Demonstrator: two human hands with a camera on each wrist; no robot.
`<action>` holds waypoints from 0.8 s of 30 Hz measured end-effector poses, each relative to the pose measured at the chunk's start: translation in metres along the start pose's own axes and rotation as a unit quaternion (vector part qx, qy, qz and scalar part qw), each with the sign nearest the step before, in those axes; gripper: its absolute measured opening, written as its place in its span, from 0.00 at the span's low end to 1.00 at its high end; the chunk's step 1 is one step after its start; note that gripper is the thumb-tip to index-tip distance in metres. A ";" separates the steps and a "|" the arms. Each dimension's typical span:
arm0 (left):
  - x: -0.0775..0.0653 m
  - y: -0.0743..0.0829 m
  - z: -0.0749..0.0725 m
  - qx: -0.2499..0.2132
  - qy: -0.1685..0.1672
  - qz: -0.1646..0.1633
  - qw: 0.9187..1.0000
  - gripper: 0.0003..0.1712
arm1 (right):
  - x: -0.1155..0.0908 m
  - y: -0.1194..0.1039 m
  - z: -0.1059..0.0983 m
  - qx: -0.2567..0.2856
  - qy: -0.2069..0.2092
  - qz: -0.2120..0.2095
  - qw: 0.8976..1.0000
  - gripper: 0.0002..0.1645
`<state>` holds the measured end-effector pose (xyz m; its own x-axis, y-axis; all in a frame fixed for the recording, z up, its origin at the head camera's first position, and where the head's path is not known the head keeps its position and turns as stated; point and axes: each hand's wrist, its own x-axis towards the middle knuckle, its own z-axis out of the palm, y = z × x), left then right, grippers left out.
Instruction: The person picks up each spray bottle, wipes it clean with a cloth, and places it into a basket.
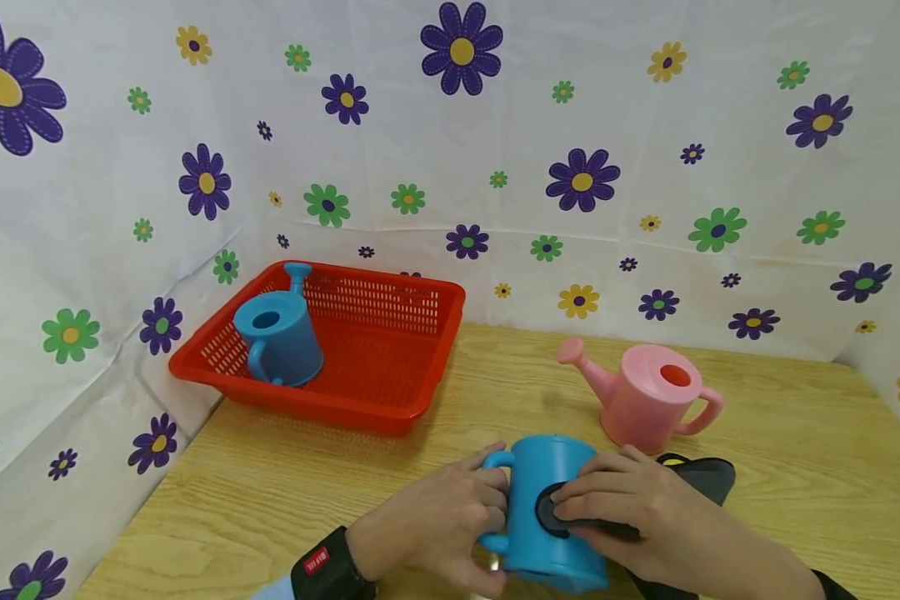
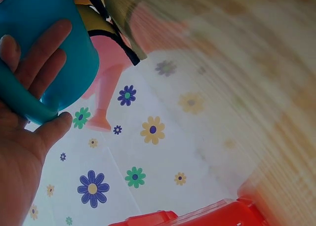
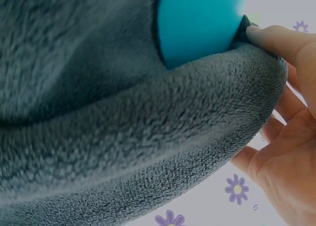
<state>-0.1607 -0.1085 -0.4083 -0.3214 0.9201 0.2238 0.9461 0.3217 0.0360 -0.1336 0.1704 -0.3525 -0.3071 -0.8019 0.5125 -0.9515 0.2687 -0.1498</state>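
"Grey cloth is filling much of the right wrist view. Which hand is holding it?"

"The right hand, lower right of the head view. Its fingers are pinching the cloth and pressing it against the blue can."

"And the left hand?"

"It's gripping that can's handle, at the lower middle of the frame. Whether the can is touching the table, I can't tell."

"So which step are we watching?"

"Wiping the can's side, I'd judge: one hand is steadying, the other is rubbing."

"What is the next move calling for?"

"Probably turning the can by its handle while pressing the cloth against the parts it isn't covering. A slack grip could be letting the can twist."

"And afterwards?"

"The red basket, left of centre, is holding another watering can, so this one may be going there too. The pink watering can is standing at the right of the frame, perhaps awaiting its turn."
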 end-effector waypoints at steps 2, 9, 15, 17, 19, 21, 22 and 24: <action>0.000 0.000 0.000 -0.003 -0.006 0.005 1.000 0.19 | -0.001 0.004 -0.001 -0.008 0.013 0.010 1.000 0.15; 0.001 0.004 0.001 0.009 0.000 0.024 1.000 0.20 | -0.004 0.012 -0.004 -0.030 0.027 0.066 0.997 0.16; 0.003 0.006 0.001 0.009 -0.006 0.023 1.000 0.21 | -0.007 0.016 -0.004 -0.065 0.052 0.085 0.993 0.23; 0.003 0.007 0.001 0.006 -0.006 0.022 1.000 0.22 | -0.008 0.016 -0.005 -0.073 0.057 0.092 0.991 0.24; 0.004 0.008 0.001 0.003 -0.004 0.020 1.000 0.22 | -0.009 0.017 -0.005 -0.077 0.060 0.098 0.990 0.25; 0.004 0.009 0.001 0.002 -0.002 0.019 1.000 0.22 | -0.009 0.018 -0.005 -0.078 0.061 0.101 0.990 0.26; 0.004 0.009 0.002 0.002 -0.001 0.020 1.000 0.23 | -0.010 0.018 -0.005 -0.078 0.061 0.102 0.990 0.26; 0.004 0.009 0.002 0.002 0.000 0.019 1.000 0.23 | -0.010 0.018 -0.005 -0.078 0.060 0.104 0.990 0.26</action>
<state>-0.1532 -0.1017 -0.4092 -0.2843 0.9319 0.2254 0.9578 0.2866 0.0233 -0.1477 0.1859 -0.3562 -0.4835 -0.6543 0.5815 -0.8506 0.5080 -0.1355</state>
